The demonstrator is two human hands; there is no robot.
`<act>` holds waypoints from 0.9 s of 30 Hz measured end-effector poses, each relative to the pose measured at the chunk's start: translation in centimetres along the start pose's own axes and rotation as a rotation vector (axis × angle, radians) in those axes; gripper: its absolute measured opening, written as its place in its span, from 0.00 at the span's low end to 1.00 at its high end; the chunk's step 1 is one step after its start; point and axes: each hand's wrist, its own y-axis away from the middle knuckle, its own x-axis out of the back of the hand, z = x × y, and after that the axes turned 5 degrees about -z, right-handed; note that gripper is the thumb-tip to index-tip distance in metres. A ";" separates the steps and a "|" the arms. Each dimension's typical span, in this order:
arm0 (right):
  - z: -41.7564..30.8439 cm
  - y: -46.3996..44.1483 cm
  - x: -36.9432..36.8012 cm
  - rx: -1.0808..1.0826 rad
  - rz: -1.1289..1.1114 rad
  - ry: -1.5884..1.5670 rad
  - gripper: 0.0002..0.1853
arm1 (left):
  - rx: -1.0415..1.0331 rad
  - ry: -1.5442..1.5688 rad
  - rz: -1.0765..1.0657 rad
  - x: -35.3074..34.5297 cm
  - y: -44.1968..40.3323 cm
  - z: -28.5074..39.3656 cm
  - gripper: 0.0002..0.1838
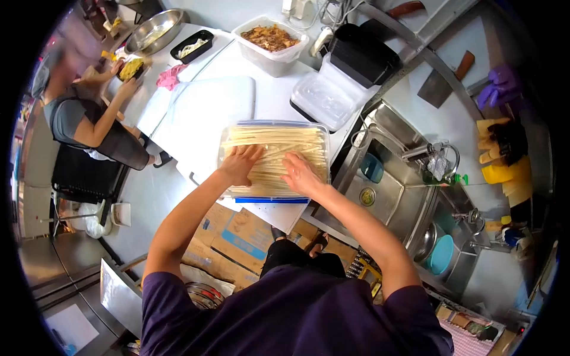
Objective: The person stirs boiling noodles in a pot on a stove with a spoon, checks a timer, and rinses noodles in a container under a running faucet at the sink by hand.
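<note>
A clear plastic storage box (325,155) sits at the front of the white table, filled with long pale-yellow strips (276,151) whose exact kind I cannot make out. Most of the strips lie side by side across the box, a few at a slant. My left hand (242,164) rests on the left part of the strips, fingers spread. On their right part lies my right hand (301,173), with its fingers stretched out towards the left. Neither hand visibly grips anything. Behind the box, a translucent white lid (217,98) lies flat on the table.
A tub of brown food (261,54), a black tray (191,47) and a pink cloth (171,77) stand further back. Empty clear containers (326,95) are at the right, beside the steel sink (389,193). Another person (89,121) handles yellow food at left.
</note>
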 end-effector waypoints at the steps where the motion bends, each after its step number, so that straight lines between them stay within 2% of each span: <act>1: -0.3 0.1 0.7 -0.037 -0.022 -0.005 0.18 | -0.021 -0.010 0.086 -0.3 0.2 -0.1 0.55; 2: -0.5 0.1 1.5 -0.074 -0.042 -0.009 0.15 | -0.042 -0.022 0.172 -0.3 0.3 -0.1 0.48; 3: -0.9 -0.2 2.3 -0.082 -0.030 -0.012 0.15 | -0.050 -0.034 0.170 0.3 0.4 0.1 0.48; 5: -1.2 -0.2 3.5 -0.147 0.129 -0.109 0.11 | 0.058 0.105 0.304 2.0 0.5 0.9 0.31; 6: -0.4 -0.7 3.2 -0.159 0.136 -0.118 0.11 | 0.049 0.097 0.293 2.9 0.7 1.6 0.31; 8: 1.4 -1.4 2.0 -0.280 -0.039 -0.196 0.13 | 0.224 0.214 0.244 4.8 0.6 3.2 0.17; 9: 0.5 -1.0 1.0 -0.114 0.332 -0.052 0.18 | 0.222 0.235 0.304 4.5 0.3 3.4 0.19; 11: -0.6 -0.4 1.5 -0.182 0.500 0.009 0.23 | 0.107 0.189 0.491 3.8 0.1 4.0 0.21; 12: -0.9 -0.2 3.0 -0.210 0.357 -0.138 0.20 | -0.003 0.129 0.574 5.1 1.1 5.2 0.25; 13: -0.2 -0.3 1.9 -0.243 0.463 -0.185 0.10 | 0.035 -0.015 0.621 3.7 0.3 5.2 0.29; 14: -0.1 0.0 2.1 -0.328 0.499 -0.374 0.01 | 0.134 0.002 0.517 3.6 -0.3 5.0 0.31; 15: 0.5 0.3 1.5 -0.313 0.696 -0.312 0.06 | 0.059 0.004 0.529 3.6 -1.1 4.6 0.29; 16: 1.2 2.3 2.2 -0.279 0.608 -0.335 0.06 | 0.085 0.092 0.541 5.2 -1.0 6.9 0.25; 17: 1.9 3.8 2.7 -0.370 0.323 -0.304 0.08 | -0.004 0.214 0.620 5.6 -1.3 8.5 0.20; 18: 2.0 6.2 2.3 -0.368 0.438 -0.415 0.18 | 0.003 0.320 0.641 7.4 -0.7 12.3 0.17; 19: 2.0 8.6 2.0 -0.353 0.557 -0.522 0.31 | -0.118 0.289 0.735 8.0 -1.0 15.0 0.17; 20: 0.6 12.3 4.2 -0.356 0.707 -0.444 0.37 | -0.207 0.350 0.763 9.0 -0.7 18.4 0.20; 21: 0.3 16.0 6.2 -0.340 0.776 -0.494 0.36 | -0.241 0.316 0.798 9.2 -1.0 21.1 0.23; 22: 0.6 19.3 7.3 -0.322 0.849 -0.541 0.36 | -0.429 0.241 0.923 9.5 -1.4 24.1 0.25; 24: 2.2 26.7 9.4 -0.539 1.006 -0.567 0.32 | -0.387 0.244 0.934 10.5 -1.1 31.4 0.26; 25: 1.6 33.9 11.9 -0.581 1.037 -0.563 0.29 | -0.278 0.244 0.853 10.6 -1.4 34.7 0.29; 26: 0.9 40.9 13.7 -0.540 1.121 -0.718 0.23 | -0.681 0.250 0.995 10.3 -2.2 38.1 0.31; 27: 2.0 47.1 13.5 -0.389 1.257 -1.096 0.24 | -0.660 0.249 0.963 9.5 -2.2 42.4 0.30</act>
